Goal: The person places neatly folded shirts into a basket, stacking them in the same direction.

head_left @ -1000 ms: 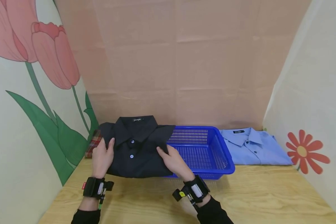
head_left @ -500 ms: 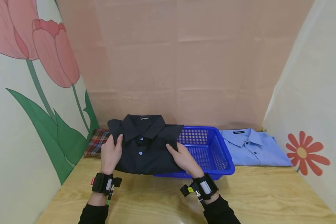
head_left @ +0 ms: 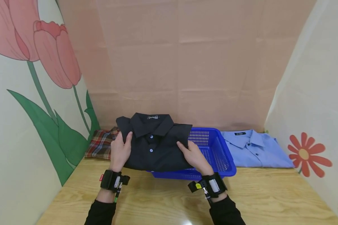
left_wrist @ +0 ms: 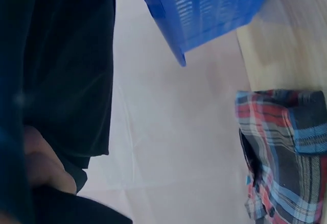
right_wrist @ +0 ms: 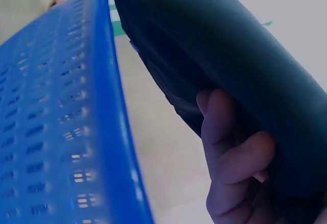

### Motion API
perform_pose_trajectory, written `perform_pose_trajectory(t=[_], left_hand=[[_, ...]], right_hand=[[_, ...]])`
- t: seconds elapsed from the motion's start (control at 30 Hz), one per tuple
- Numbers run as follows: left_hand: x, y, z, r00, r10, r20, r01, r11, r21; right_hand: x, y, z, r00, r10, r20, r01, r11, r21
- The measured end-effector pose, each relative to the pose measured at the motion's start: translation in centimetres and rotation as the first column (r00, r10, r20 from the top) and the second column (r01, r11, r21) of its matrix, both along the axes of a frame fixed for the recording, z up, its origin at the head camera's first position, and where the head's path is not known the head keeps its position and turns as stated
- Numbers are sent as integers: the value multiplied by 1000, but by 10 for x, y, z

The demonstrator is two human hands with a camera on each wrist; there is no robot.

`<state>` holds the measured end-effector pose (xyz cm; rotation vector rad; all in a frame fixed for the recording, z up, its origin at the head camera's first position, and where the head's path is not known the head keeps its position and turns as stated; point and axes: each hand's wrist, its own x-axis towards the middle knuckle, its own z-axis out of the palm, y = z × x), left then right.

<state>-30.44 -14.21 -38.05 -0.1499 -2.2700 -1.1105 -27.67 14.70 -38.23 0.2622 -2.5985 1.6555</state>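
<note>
A folded black shirt [head_left: 155, 153], collar up and two pale buttons showing, is held in the air by both hands. My left hand [head_left: 120, 150] grips its left side, thumb on the front. On the opposite side my right hand [head_left: 196, 157] grips it the same way; in the right wrist view curled fingers [right_wrist: 237, 168] press under the cloth. The shirt covers the left part of a blue perforated plastic basket [head_left: 214, 153] in the head view. From the right wrist the basket's rim [right_wrist: 120, 112] appears beside the shirt, with a gap between them.
A folded plaid shirt [head_left: 99, 145] lies on the wooden table [head_left: 157, 197] left of the basket, partly behind my left hand. To the basket's right lies a folded light blue shirt [head_left: 260, 150]. A brown paper-like backdrop [head_left: 174, 62] rises behind them.
Both hands have carried the black shirt rightward and slightly up, from in front of the plaid shirt to over the basket. More of the plaid shirt shows now. Basket and blue shirt stay put.
</note>
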Motion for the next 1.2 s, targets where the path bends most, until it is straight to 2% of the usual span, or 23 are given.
perform_pose_trajectory(t=[0.27,0.53,0.63,0.77,0.93,1.2], left_hand=[[-3,19,5,999,-50,-22,49,999,-13],[-2,34,-2,988,-154,-4,154,988,-6],[-2,40,-5,981,-194,3,194,981,-6],[-4,49,-11,975,-222,7,222,974,-51],[-5,58,-18,974,-227,-9,222,962,-158],[-8,68,-26,962,-273,17,268,927,-262]], right_hand=[[-2,15,4,997,-69,-46,74,990,116],[-6,32,4,984,-99,-147,130,967,218],[-7,39,5,980,-120,-158,157,957,244],[-8,48,5,970,-161,-180,207,938,276],[-11,58,4,952,-204,-229,270,912,310],[-11,75,1,943,-197,-268,285,893,349]])
